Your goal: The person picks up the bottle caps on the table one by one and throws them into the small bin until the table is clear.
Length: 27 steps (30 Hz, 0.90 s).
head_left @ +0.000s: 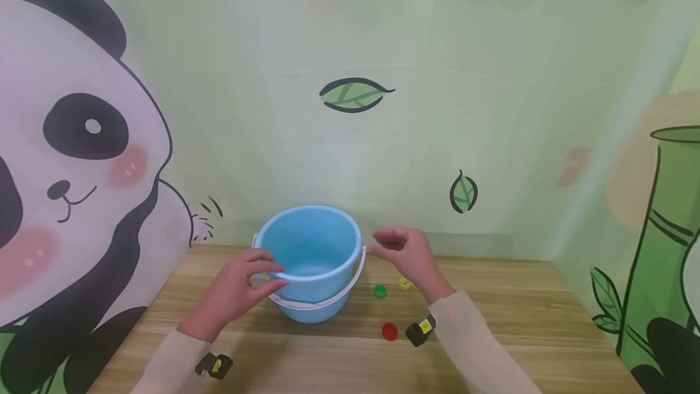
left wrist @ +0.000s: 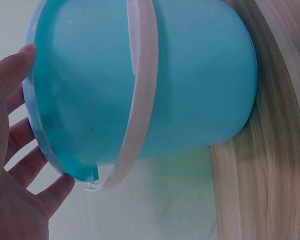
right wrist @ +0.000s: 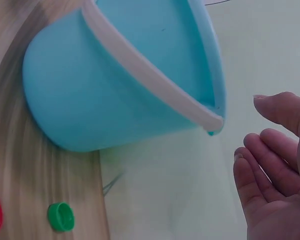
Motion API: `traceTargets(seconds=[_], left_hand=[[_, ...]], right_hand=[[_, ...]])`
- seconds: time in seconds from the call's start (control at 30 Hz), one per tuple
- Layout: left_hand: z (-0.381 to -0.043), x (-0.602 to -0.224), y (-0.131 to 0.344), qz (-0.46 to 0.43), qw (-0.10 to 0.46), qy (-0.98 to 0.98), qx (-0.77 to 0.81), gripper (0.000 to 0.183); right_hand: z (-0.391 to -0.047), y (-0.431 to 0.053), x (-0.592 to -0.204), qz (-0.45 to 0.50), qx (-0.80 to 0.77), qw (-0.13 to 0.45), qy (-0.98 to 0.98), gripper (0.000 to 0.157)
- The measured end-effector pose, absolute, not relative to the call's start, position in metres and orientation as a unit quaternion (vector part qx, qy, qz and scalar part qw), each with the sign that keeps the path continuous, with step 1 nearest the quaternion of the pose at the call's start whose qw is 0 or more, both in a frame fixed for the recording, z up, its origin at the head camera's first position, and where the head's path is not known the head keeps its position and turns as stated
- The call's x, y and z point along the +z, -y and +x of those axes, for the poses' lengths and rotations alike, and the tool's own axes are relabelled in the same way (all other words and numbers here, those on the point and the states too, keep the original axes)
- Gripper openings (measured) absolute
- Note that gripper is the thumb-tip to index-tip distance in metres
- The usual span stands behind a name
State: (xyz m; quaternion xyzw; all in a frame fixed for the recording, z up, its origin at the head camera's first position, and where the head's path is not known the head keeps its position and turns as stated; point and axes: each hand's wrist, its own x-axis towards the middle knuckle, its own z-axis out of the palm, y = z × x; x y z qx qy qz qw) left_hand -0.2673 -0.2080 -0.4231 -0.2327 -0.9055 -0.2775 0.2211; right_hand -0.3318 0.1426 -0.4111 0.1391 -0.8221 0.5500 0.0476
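Note:
A light blue plastic bucket stands upright on the wooden table, its white handle hanging down across the front. At its near-left rim my left hand pinches the edge, thumb outside and fingers over the rim; the left wrist view shows this hand along the rim. My right hand is held in the air just right of the bucket, apart from the handle's end, fingers loosely bent with nothing in them. The right wrist view also shows a gap between this hand and the bucket.
Right of the bucket lie a green bottle cap, a yellow cap and a red cap. Behind the wooden table hangs a pale green backdrop printed with a panda, leaves and bamboo.

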Motion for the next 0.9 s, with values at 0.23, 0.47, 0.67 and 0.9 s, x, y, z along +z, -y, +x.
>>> traceTargets(seconds=[0.23,0.47,0.67,0.9], left_hand=[[-0.267,-0.423,0.208,-0.228,0.209,0.909,-0.279,0.023],[-0.268,-0.423,0.209,-0.237,0.224,0.904,-0.276,0.022],[-0.268,-0.423,0.210,-0.239,0.220,0.905,-0.276,0.023],[-0.269,-0.424,0.210,-0.240,0.220,0.904,-0.276,0.023]], right_hand=[[-0.324,-0.151,-0.426,0.131,0.549,0.039,0.824,0.036],[-0.317,-0.156,-0.454,0.133,0.553,0.026,0.822,0.039],[-0.311,-0.157,-0.478,0.130,0.555,0.015,0.821,0.040],[-0.305,-0.161,-0.498,0.142,0.554,0.000,0.820,0.036]])
